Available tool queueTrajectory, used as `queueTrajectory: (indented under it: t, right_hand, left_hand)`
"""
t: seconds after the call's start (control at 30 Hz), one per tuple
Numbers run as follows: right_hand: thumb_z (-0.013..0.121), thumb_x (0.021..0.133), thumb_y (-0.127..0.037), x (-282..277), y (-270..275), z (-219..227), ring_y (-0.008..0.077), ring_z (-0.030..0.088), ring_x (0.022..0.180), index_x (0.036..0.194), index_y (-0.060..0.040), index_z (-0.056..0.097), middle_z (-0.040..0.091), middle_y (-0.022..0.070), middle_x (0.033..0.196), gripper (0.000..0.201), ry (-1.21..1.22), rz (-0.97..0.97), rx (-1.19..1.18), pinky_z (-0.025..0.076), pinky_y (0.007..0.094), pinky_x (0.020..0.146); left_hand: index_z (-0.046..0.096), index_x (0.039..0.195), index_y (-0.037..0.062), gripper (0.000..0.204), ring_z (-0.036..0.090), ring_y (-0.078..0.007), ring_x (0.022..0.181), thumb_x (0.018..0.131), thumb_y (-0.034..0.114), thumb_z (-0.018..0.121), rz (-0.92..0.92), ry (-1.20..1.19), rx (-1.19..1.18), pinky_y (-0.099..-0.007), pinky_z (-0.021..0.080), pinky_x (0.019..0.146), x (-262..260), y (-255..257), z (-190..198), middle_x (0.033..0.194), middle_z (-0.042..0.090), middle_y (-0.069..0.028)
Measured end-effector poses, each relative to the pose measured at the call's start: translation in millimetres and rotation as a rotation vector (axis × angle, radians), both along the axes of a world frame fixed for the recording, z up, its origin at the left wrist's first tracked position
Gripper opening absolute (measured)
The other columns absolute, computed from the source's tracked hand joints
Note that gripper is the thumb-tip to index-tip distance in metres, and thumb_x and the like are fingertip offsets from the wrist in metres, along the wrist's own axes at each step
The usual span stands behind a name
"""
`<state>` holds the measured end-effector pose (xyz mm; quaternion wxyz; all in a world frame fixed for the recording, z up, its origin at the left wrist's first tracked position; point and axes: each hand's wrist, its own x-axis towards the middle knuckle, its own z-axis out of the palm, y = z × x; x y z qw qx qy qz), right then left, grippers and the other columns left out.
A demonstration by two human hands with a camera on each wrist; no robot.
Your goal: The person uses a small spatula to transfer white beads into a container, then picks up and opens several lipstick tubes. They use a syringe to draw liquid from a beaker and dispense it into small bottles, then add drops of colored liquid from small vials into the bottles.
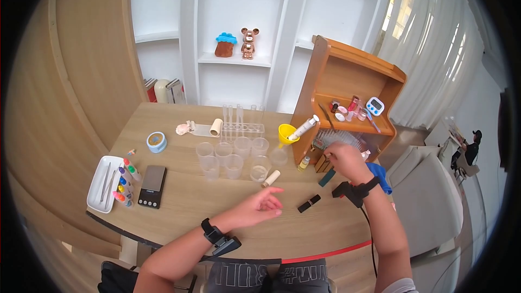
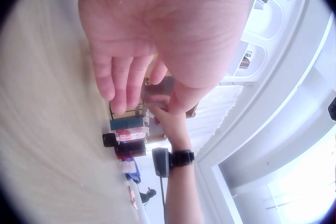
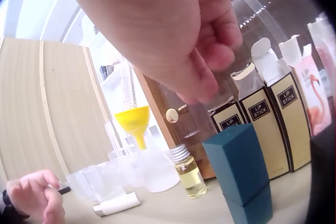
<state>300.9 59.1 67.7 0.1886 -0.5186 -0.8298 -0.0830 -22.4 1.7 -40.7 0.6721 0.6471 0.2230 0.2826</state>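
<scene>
My right hand (image 1: 347, 160) is over a row of lipstick boxes at the cabinet's foot. In the right wrist view its thumb and bent fingers come close together, right above the nearest lipstick box (image 3: 231, 118); I cannot tell whether they pinch something. Beside it are a black-and-gold lipstick box (image 3: 261, 113), another with its white flaps raised (image 3: 289, 106), and a pink flamingo box (image 3: 314, 92). A teal lipstick tube (image 3: 239, 161) stands in front. My left hand (image 1: 256, 206) hovers over the table, palm turned sideways and fingers loosely bent, holding nothing. A black lipstick tube (image 1: 309, 203) lies between the hands.
A small bottle of yellow liquid (image 1: 304, 164) stands near a flask with a yellow funnel (image 1: 288, 134). Several plastic cups (image 1: 234, 165) and a test tube rack (image 1: 242, 130) stand behind. Left are a scale (image 1: 152, 179), dropper bottles and a white tray (image 1: 97, 204). The wooden cabinet (image 1: 309, 89) rises at right.
</scene>
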Motion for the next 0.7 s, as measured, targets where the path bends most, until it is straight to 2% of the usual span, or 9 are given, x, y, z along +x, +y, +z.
queueTrajectory:
  t: [0.13,0.23,0.53,0.7]
  right_hand:
    - [0.064,0.08,-0.003,3,-11,7,0.0365,0.068,0.087,0.095,-0.0062,0.072,0.07,0.0131,0.092,0.017,-0.017,-0.112,0.058,0.056,0.0447,0.077]
    - [0.064,0.08,-0.002,19,-3,-9,0.0368,0.068,0.088,0.096,-0.006,0.072,0.071,0.0145,0.093,0.018,-0.076,-0.184,0.005,0.055,0.0452,0.077]
    - [0.063,0.079,-0.002,22,-5,-13,0.037,0.068,0.089,0.098,-0.0065,0.07,0.07,0.0154,0.094,0.021,-0.043,-0.143,-0.043,0.055,0.0456,0.078]
    - [0.069,0.074,0.002,4,-51,65,0.0365,0.068,0.087,0.105,-0.0054,0.068,0.07,0.0168,0.096,0.032,0.126,-0.17,0.135,0.055,0.0436,0.081]
  left_hand:
    - [0.04,0.145,0.0064,0.053,0.059,-0.0103,0.105,0.098,0.008,0.066,-0.018,0.01,0.012,-0.0263,0.049,0.091,1,0,-2,0.115,0.061,-0.0059]
    - [0.043,0.143,0.0061,0.05,0.059,-0.0093,0.104,0.099,0.008,0.066,-0.03,0.02,0.013,-0.0256,0.049,0.09,2,1,-4,0.114,0.062,-0.0052]
    - [0.046,0.14,0.005,0.047,0.06,-0.0084,0.098,0.099,0.014,0.066,-0.023,0.029,0.024,-0.025,0.049,0.087,0,1,-2,0.109,0.064,-0.0031]
    - [0.047,0.14,0.0069,0.044,0.059,-0.0073,0.101,0.1,0.011,0.065,-0.004,0.05,0.02,-0.0243,0.048,0.088,-1,3,-5,0.112,0.063,-0.0023]
